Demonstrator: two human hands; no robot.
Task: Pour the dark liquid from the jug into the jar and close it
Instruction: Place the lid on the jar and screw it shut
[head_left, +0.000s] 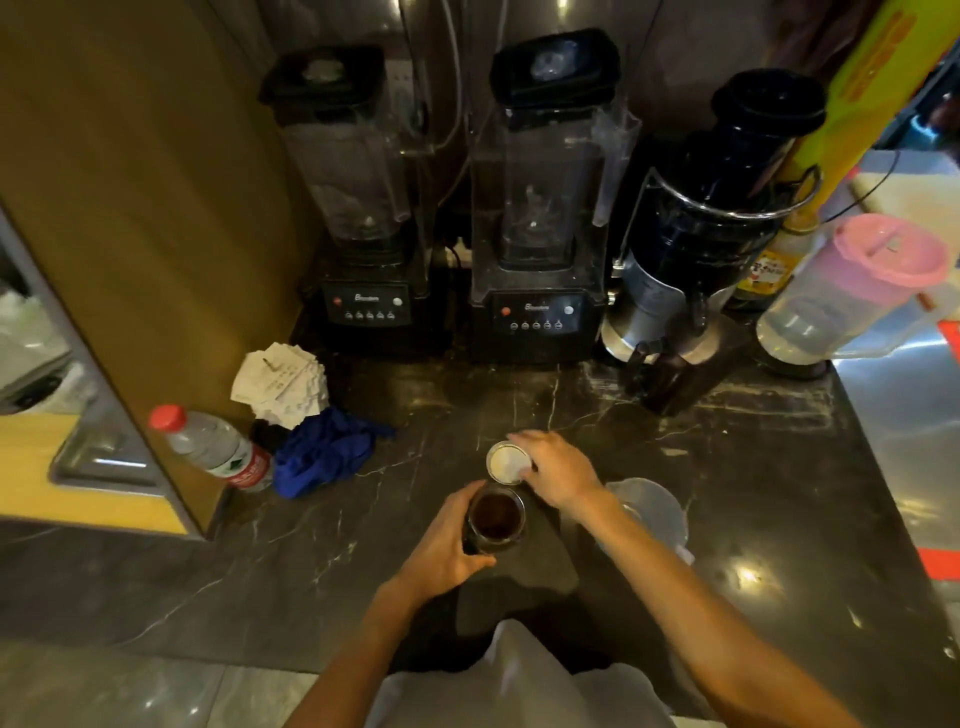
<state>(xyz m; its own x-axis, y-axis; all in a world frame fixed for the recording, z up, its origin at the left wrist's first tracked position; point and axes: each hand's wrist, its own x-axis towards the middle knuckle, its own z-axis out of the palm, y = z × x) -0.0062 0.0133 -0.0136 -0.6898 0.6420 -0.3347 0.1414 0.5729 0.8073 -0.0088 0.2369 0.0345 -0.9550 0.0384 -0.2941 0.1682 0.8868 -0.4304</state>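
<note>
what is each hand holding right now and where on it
The left hand wraps the side of the open jar of dark liquid. The right hand rests its fingers on the lid's edge; whether its grip has closed cannot be told.

Open glass jar, upright on dark marbled counter near front edge, filled with dark brown liquid. Round lid, pale inner face up, lying flat just beside jar at 12 o'clock. Clear plastic jug, apparently emptied, standing at jar's 3 o'clock, partly hidden behind a forearm. Jar not yet closed.
</note>
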